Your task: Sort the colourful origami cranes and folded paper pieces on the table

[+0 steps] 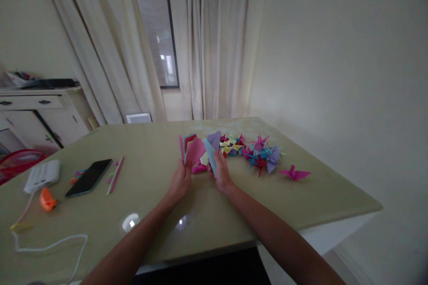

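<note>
Several coloured papers (195, 151), pink outermost with light blue and red between, upright in the left hand (181, 178), fingers clamped on the lower part of the bunch. Close beside it, a light-blue paper (209, 153) tilted in the right hand (221, 173), fingers shut around its lower end, thumb side up. Just behind that, a lavender paper (214, 139); cannot tell whether pinched in the same grip. Between both hands, low down, a bright pink paper (199, 168), partly hidden. Beyond the right hand, a cluster of small yellow and red folded cranes (230, 144), running into a heap of blue, magenta, red and lavender cranes (263, 155). Well apart from the heap, toward the worktop's (321, 200) right edge, a single magenta crane (294, 173), wings spread. Over on the left side, a dark smartphone (89, 178) lying flat, small coloured bits (76, 176) tucked next to it, slim pink and green sticks (117, 175) just to its right. Farther left, a small orange object (47, 199), a white box-shaped device (43, 175) and a white cable (50, 249) trailing toward the near edge. Behind everything, pale curtains (220, 31).
</note>
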`<state>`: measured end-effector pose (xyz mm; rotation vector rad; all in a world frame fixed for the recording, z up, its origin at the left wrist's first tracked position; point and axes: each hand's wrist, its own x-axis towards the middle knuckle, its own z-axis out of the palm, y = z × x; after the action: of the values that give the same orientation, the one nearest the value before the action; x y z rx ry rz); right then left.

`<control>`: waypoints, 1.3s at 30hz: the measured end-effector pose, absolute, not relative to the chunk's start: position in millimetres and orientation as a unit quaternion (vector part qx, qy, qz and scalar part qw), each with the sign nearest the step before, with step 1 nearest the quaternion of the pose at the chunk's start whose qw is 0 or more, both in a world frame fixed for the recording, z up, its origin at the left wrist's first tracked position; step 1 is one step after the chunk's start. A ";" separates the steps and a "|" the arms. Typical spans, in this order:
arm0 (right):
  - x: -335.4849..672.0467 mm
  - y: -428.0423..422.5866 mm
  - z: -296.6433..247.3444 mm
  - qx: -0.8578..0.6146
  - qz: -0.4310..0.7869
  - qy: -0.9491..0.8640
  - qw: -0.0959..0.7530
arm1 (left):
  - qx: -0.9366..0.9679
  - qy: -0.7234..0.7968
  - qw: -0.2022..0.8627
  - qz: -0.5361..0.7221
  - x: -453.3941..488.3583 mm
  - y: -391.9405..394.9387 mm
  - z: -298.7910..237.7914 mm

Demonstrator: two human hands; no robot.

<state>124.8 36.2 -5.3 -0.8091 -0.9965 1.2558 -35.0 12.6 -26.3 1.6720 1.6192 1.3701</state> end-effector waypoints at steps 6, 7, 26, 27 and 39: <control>126.1 39.7 -4.1 -0.342 0.446 -0.495 0.663 | 0.621 0.616 0.151 0.462 -31.6 9.1 -22.8; 126.3 40.5 -5.0 -0.341 0.453 -0.492 0.660 | 0.622 0.618 0.152 0.456 -30.7 7.7 -21.3; 128.0 38.0 -11.1 -0.359 0.462 -0.536 0.609 | 0.725 0.577 0.137 0.352 -40.1 6.4 -25.2; 127.8 37.5 -10.7 -0.352 0.464 -0.538 0.609 | 0.725 0.574 0.143 0.352 -41.0 6.8 -25.0; 134.7 31.7 3.8 -0.280 0.475 -0.515 0.656 | 0.720 0.538 0.209 0.386 -43.9 2.9 -10.3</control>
<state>134.7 31.7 3.8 -0.6355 -1.1682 1.0778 -43.9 2.9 -10.3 2.0021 1.4973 1.0730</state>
